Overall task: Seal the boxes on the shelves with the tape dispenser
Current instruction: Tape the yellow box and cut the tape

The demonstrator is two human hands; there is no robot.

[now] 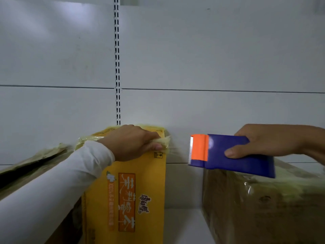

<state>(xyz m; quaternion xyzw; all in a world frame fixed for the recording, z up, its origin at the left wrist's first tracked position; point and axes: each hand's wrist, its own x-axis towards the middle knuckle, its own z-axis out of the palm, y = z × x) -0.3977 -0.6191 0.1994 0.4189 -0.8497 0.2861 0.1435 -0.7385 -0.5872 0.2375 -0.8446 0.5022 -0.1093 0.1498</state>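
Yellow box (131, 191) on shelf (182, 224), upright, between brown box (255, 205) and flattened carton (33, 161). Tape end (164, 140) pressed at top right corner under left hand (131, 142), fingers curled over the edge. Tape dispenser (228, 154) grasped by right hand (267, 140), just beside the corner; clear strip between them apparently stretched, faint. Step judged: finishing one strip. Next: cut against the serrated blade, smooth the end down.

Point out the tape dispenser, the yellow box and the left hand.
tape dispenser (237, 152), head view, blue body.
yellow box (149, 182), head view, printed front face.
left hand (130, 141), head view, back of the hand.
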